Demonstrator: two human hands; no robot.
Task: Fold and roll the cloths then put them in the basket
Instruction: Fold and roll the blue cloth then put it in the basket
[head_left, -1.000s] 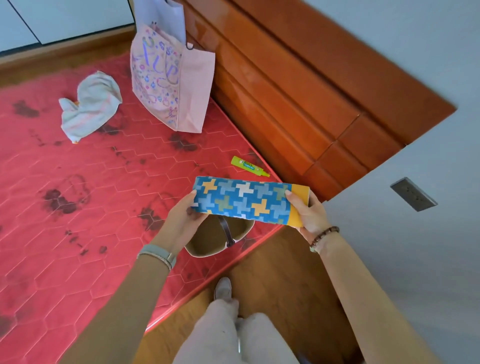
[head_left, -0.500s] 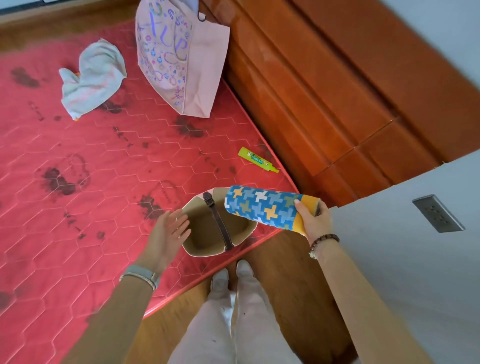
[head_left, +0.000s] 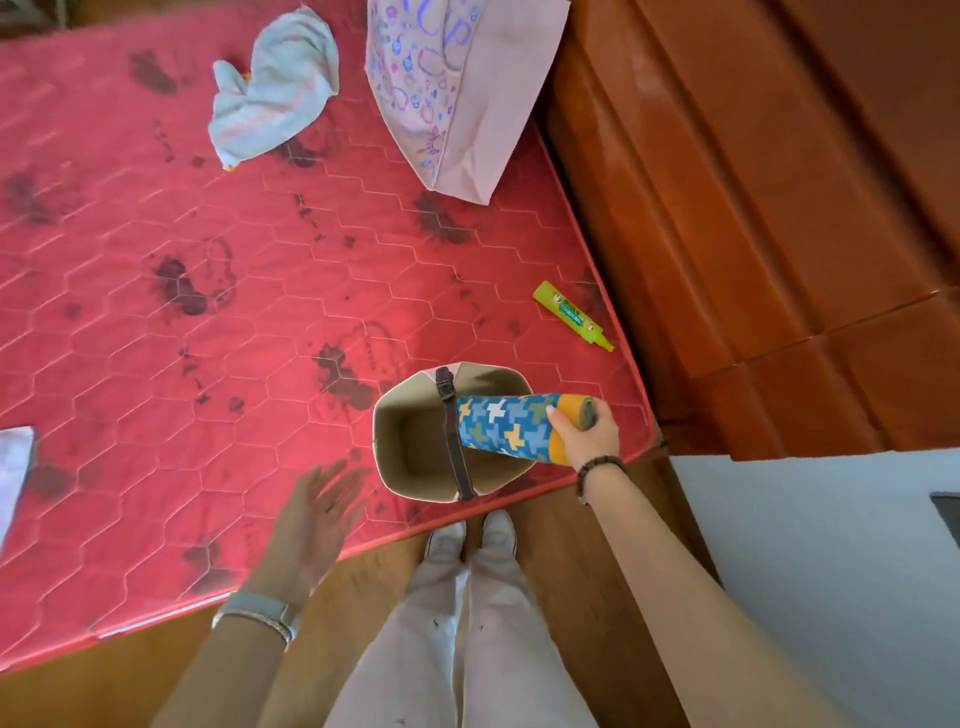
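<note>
Nearest, the left grip (head_left: 317, 519) is hovering flat and empty, fingers straight, over the bed (head_left: 208, 312), beside the basket (head_left: 382, 431) and not touching it. The right grip (head_left: 587, 434) is clasping the orange end of the rolled cloth (head_left: 504, 423), which is tilting into the basket just ahead of it, its other end reaching the strap (head_left: 457, 441). I am judging that the roll could be catching on this strap, or loosening if it is released too high. The basket, standing unsteadied near the bed's edge, could also be tipping. I am counting one basket, one roll and one green tube (head_left: 571, 314) beyond the right grip, then one crumpled pale cloth (head_left: 275, 88) and one pink bag (head_left: 457, 93) far beyond both grips.
</note>
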